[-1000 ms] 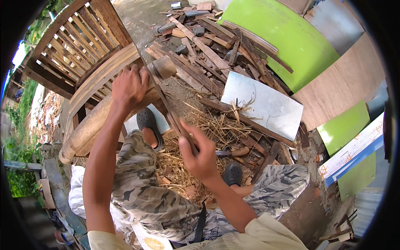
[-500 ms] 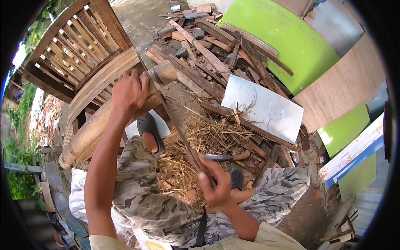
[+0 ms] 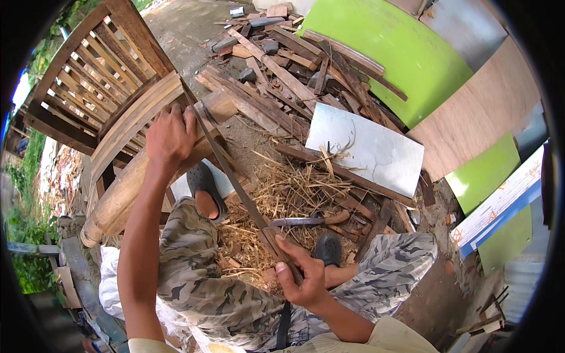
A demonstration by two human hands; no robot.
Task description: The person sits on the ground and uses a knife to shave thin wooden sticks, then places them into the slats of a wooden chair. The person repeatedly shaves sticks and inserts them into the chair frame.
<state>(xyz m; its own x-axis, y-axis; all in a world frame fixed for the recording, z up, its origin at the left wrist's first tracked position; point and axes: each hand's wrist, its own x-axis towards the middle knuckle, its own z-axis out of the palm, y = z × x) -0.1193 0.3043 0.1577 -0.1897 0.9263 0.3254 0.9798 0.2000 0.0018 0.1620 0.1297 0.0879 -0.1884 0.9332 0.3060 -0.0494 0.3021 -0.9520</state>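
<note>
A long, thin dark strip of split wood or bamboo (image 3: 232, 176) runs slantwise between the person's two hands, above the lap in camouflage-patterned trousers (image 3: 206, 282). The left hand (image 3: 170, 136) is raised, its grip closed around the strip's upper end, just beside the round pale wooden pole (image 3: 126, 188) that slopes down to the left. The right hand (image 3: 303, 276) is lower and nearer the body, its grip clamped on the strip's lower end, thumb lying along it; what seems to be a small wooden block or handle sits under the fingers, though the view is too cramped to be sure. Between the feet, in dark rubber clogs (image 3: 203, 179), lies a heap of straw-coloured shavings (image 3: 288, 200), with a curved dark blade with a wooden handle (image 3: 309, 220) resting on it. Beyond are a flat grey-white sheet (image 3: 368, 150), a pile of scrap timber pieces (image 3: 276, 65), a slatted brown wooden chair frame (image 3: 97, 88) and a bright green curved panel (image 3: 388, 50).
</note>
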